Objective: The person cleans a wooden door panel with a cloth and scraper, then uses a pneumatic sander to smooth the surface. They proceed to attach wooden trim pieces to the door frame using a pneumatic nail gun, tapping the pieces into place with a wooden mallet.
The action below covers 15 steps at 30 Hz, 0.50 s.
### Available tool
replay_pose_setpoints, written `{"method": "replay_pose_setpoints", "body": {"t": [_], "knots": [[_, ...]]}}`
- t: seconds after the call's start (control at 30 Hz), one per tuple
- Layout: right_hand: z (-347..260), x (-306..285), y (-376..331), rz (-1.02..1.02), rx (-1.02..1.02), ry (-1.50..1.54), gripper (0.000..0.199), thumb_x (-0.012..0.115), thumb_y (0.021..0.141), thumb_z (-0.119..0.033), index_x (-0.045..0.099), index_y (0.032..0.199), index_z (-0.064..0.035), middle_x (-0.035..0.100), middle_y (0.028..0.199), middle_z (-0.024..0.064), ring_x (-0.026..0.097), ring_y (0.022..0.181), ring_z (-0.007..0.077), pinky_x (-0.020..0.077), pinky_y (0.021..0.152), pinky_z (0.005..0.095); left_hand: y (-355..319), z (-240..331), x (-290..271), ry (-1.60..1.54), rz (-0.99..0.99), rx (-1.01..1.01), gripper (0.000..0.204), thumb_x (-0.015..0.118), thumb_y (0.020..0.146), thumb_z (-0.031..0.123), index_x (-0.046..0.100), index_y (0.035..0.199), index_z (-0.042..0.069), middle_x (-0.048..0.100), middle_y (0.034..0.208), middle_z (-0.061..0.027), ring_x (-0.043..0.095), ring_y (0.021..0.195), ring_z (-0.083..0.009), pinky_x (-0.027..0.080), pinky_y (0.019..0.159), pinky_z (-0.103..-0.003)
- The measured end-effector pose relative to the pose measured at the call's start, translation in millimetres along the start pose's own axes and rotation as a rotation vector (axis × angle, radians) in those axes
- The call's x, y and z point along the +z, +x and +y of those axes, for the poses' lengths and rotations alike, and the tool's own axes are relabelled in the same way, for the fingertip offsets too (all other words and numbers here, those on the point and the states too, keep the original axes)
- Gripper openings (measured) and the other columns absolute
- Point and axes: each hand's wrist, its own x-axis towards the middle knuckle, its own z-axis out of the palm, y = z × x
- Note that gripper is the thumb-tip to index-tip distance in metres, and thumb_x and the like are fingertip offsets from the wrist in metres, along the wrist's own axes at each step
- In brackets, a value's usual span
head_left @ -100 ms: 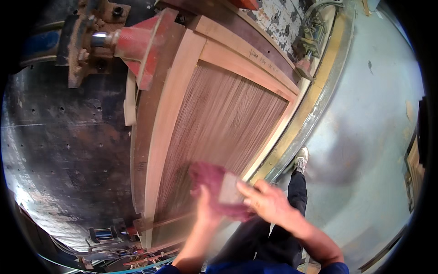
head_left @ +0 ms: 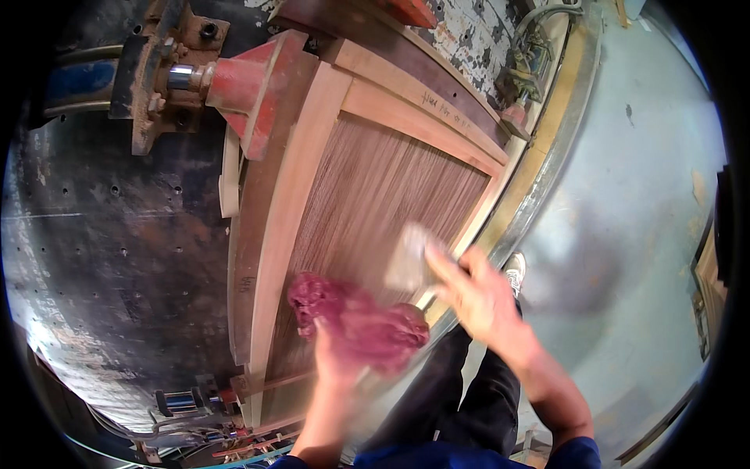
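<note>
Above the near part of a dark striped wood panel (head_left: 391,187), the left hand (head_left: 334,352) grips a crumpled maroon cloth (head_left: 367,324), its thumb laid over the folds and the other fingers hidden; whether the cloth touches the panel, I cannot tell. To its right, the right hand (head_left: 478,301) is partly closed, pinching a pale flat piece (head_left: 408,258) that is too blurred to name more closely, apart from the cloth. Light wooden frame (head_left: 301,180) members border the panel. At far left, a red clamp head (head_left: 262,94) stands against a brown wooden bar (head_left: 258,215) alongside the frame, over a black perforated metal bed (head_left: 117,242). Beyond the yellowish edge strip (head_left: 539,148), a shoe (head_left: 515,270) rests on the grey floor (head_left: 617,289).
</note>
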Motion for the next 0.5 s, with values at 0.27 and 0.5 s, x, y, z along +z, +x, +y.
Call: {"method": "replay_pose_setpoints", "body": {"t": [0.27, 0.5], "knots": [[-22.9, -28.2, 125.5, 0.369, -0.138, -0.027, 0.066, 0.080, 0.091, -0.029, 0.056, 0.153, -0.0335, 0.059, 0.110, 0.0171, 0.069, 0.085, 0.0348, 0.0593, 0.065, 0.0452, -19.6, -4.7, 16.8, 0.132, 0.318, -0.099, 0.073, 0.055, 0.104, 0.063, 0.050, 0.152, 0.008, 0.060, 0.148, -0.0102, 0.057, 0.136, -0.0275, 0.043, 0.119, -0.047], [-34.3, -42.9, 166.4, 0.224, -0.156, -0.194, 0.064, 0.073, 0.095, -0.023, 0.052, 0.155, -0.0303, 0.056, 0.109, 0.0168, 0.069, 0.083, 0.0358, 0.0585, 0.068, 0.0464, -31.8, -39.4, 1.4, 0.267, 0.460, -0.205, 0.080, 0.060, 0.101, 0.065, 0.036, 0.154, 0.011, 0.056, 0.146, -0.0196, 0.057, 0.128, -0.0419, 0.049, 0.107, -0.058]]}}
